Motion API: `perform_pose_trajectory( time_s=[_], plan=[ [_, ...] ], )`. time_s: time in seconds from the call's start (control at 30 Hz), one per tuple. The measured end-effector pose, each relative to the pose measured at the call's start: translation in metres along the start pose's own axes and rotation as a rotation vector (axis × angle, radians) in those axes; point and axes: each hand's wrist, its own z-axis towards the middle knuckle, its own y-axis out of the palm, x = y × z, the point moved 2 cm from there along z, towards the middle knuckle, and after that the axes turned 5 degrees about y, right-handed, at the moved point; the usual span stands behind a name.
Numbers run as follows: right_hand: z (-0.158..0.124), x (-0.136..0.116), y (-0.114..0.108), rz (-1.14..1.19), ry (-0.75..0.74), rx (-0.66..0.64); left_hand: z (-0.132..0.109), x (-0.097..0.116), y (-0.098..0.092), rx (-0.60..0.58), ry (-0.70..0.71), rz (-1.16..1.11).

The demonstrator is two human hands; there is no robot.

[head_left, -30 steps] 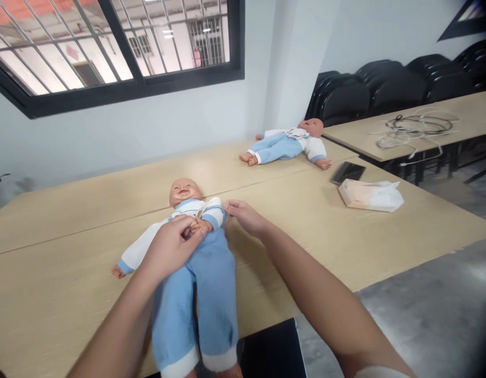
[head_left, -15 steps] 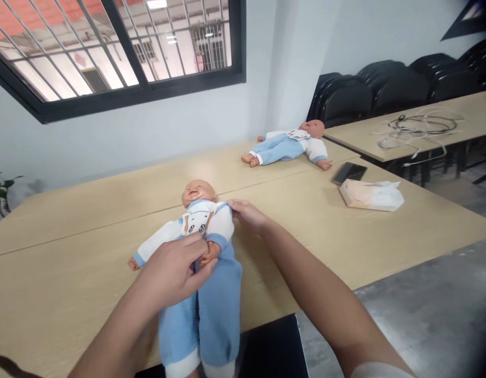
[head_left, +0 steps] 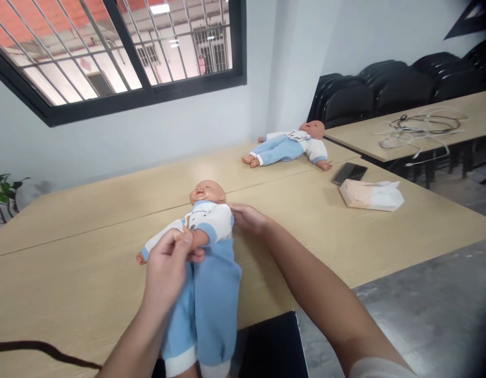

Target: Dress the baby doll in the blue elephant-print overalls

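A baby doll [head_left: 215, 273] in a white top with blue trim and light blue trousers lies on its back in front of me, its head pointing away. My left hand [head_left: 169, 257] is closed around the doll's hand, holding that arm bent across its belly. The animal face on the chest is partly covered by the arm. At the doll's shoulder, on the right, my right hand [head_left: 248, 217] grips the white top; its fingertips are partly hidden behind the sleeve. The doll's other arm [head_left: 156, 245] stretches out to the left.
Another doll [head_left: 288, 144] dressed alike lies on the far side of the wooden table [head_left: 89, 273]. Towards the right are a phone [head_left: 350, 173] and a tissue pack [head_left: 371, 195]. Cables [head_left: 422, 128] lie on a second table. A dark object [head_left: 270, 346] is at the near edge.
My left hand has closed around the doll's hand and drawn its arm to the left across the body. The doll's head and upper body have shifted slightly right. My right hand stays at the shoulder.
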Motion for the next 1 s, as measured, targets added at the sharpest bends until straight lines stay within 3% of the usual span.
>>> perform_pose_trajectory(
  time_s=[0.1,0.37,0.63,0.73,0.83,0.87,0.93,1.0],
  plan=[
    [-0.002,-0.001,0.001,-0.006,0.005,-0.086,0.015,-0.002,-0.011,0.128,-0.025,-0.159],
    [-0.003,0.0,0.003,0.063,-0.109,-0.177,0.025,0.002,-0.022,0.188,-0.006,-0.245],
    [-0.008,-0.004,-0.004,-0.223,-0.038,-0.203,0.023,0.003,-0.029,0.198,0.016,-0.213],
    [-0.003,-0.002,0.0,-0.431,-0.042,-0.013,0.018,-0.001,-0.028,0.161,0.02,-0.18],
    [0.003,0.003,0.0,-0.652,-0.034,0.451,0.01,-0.005,-0.023,0.141,0.03,-0.118],
    [0.004,0.006,0.001,-0.663,-0.037,0.536,0.008,-0.006,-0.02,0.128,0.032,-0.106],
    [0.006,0.009,0.002,-0.589,-0.051,0.5,0.005,-0.006,-0.013,0.106,0.042,-0.095],
    [0.007,0.009,0.002,-0.479,-0.072,0.306,0.004,-0.004,-0.007,0.106,0.061,-0.091]
  ],
)
